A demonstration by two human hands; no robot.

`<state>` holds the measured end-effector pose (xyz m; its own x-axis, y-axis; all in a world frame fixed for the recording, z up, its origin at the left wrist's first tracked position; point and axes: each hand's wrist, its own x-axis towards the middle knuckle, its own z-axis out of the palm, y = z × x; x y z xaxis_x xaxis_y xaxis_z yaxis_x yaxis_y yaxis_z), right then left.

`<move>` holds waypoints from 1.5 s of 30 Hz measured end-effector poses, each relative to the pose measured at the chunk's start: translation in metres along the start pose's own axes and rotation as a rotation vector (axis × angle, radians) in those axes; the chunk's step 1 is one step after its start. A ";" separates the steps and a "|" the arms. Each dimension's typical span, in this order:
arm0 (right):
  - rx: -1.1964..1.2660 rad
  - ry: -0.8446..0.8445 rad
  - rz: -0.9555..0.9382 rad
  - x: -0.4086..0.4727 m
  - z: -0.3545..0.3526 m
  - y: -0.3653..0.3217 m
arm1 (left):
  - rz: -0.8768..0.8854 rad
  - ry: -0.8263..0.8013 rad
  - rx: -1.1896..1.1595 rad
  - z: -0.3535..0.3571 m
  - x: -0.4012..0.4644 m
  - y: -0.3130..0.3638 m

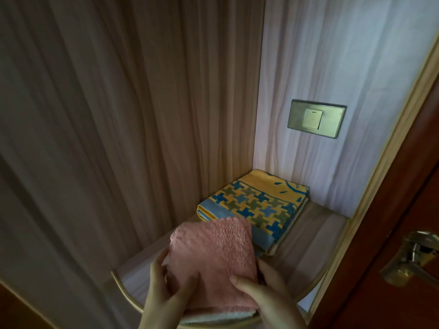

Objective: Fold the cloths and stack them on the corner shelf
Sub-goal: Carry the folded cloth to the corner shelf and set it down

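Now: folded pink cloth [211, 262] over the corner shelf [306, 236] front edge, pinched by your left hand [164, 288] and right hand [263, 290]. Patterned cloth [256, 205] already lies in the back corner. Carry the pink one forward, square its edges over the patterned cloth, lower flat, release both hands together.

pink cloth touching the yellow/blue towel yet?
Cannot tell. In the head view the pink cloth, held by both hands, overlaps the patterned towel's near edge, but contact or gap isn't visible.
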<state>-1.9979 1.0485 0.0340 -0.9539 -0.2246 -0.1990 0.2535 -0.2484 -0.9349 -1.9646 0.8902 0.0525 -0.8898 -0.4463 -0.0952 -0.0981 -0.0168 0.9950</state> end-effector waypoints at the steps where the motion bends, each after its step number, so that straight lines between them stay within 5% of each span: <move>1: 0.023 0.008 -0.037 0.001 0.001 -0.002 | 0.015 0.002 -0.030 0.000 0.000 -0.001; 17: -0.019 0.133 -0.234 0.071 -0.032 -0.101 | 0.346 -0.083 -0.027 0.089 0.076 0.046; 31: -0.310 0.256 -0.228 0.175 -0.091 -0.152 | 0.169 -0.244 0.059 0.162 0.131 0.078; 45: -0.788 0.116 -0.258 0.226 -0.117 -0.128 | 0.067 -0.248 0.322 0.200 0.136 0.039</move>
<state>-2.2649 1.1400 0.0741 -0.9880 -0.1421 0.0605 -0.1203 0.4620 -0.8787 -2.1783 1.0079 0.0729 -0.9755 -0.2072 -0.0733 -0.1353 0.3034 0.9432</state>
